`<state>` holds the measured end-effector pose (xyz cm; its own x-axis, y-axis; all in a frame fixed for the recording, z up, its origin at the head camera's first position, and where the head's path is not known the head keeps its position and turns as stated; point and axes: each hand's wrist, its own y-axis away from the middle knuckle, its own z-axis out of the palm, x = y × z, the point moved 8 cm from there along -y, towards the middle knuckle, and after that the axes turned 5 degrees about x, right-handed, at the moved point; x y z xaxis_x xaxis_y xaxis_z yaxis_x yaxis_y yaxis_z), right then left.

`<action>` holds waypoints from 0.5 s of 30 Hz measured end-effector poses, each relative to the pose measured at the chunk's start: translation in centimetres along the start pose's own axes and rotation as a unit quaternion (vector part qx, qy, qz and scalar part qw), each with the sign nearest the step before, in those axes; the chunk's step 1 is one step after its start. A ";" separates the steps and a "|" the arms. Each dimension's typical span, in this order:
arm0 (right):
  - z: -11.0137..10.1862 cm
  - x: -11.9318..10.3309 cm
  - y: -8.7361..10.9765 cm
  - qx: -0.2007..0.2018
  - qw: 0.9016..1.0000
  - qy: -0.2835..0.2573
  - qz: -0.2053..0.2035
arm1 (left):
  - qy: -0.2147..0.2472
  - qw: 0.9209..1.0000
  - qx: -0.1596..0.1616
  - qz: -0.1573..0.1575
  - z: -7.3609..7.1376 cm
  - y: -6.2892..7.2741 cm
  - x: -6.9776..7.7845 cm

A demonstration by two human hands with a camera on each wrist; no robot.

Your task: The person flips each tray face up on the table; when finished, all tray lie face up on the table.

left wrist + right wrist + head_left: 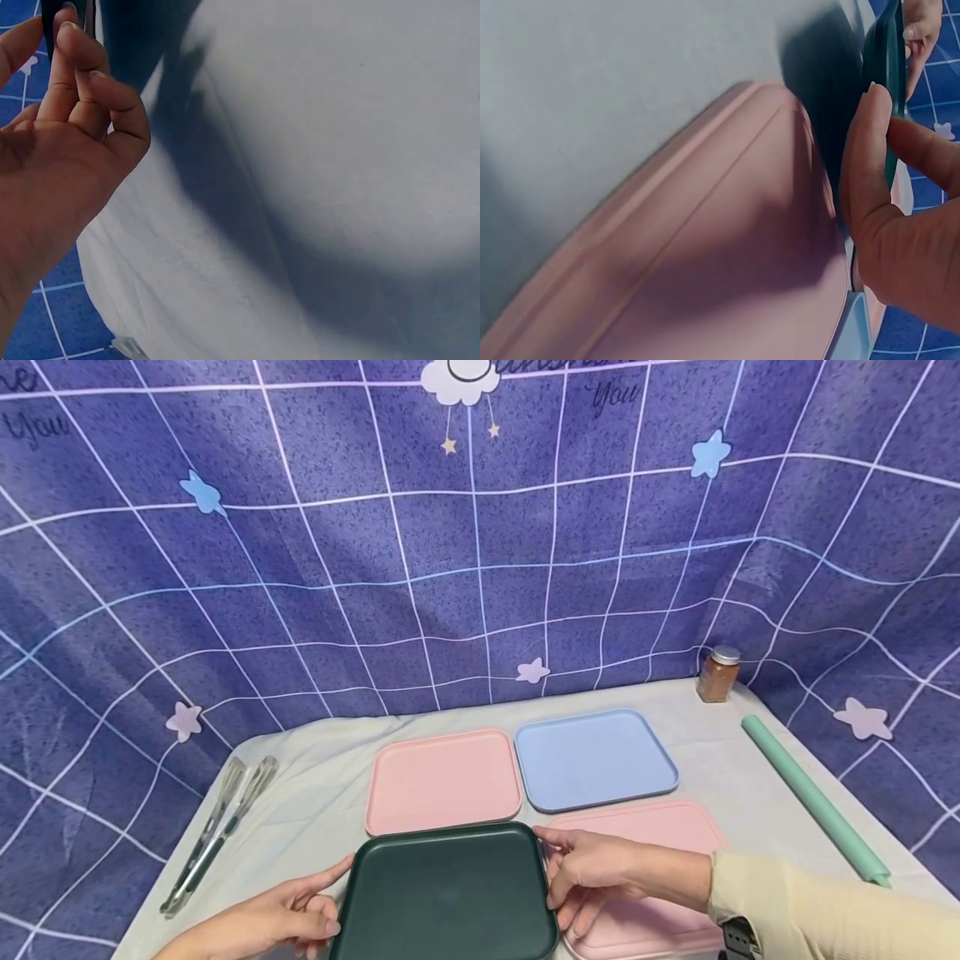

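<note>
The left hand (273,917) and right hand (596,871) grip a dark green tray (450,895) by opposite edges — it is raised above the white cloth (311,814), the right hand over the front pink tray (671,929).

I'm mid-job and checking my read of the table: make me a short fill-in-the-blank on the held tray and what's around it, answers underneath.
1. The left hand and right hand hold a dark tray coloured ____.
2. In the far row, a pink tray lies left of another tray coloured ____.
3. The metal tongs lie near the ____ edge of the table.
4. The lidded jar stands at the far ____ corner.

Missing words: green; blue; left; right.
</note>
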<state>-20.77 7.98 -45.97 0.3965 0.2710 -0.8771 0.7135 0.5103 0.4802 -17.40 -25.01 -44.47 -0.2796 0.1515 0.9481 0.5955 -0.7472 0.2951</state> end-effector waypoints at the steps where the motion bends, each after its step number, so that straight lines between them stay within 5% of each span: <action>1: 0.0 0.0 -0.1 0.001 1.000 0.003 0.002 | 0.000 1.000 -0.001 -0.001 0.0 0.0 -0.1; 15: 0.4 -0.3 -1.4 0.015 1.000 0.025 0.009 | 0.036 0.998 0.010 -0.040 -0.4 -0.2 -2.4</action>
<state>-21.61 6.90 -46.38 0.3795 0.3209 -0.8678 0.7244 0.4804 0.4944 -17.15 -25.54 -46.87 -0.3800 0.1629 0.9105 0.5838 -0.7213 0.3727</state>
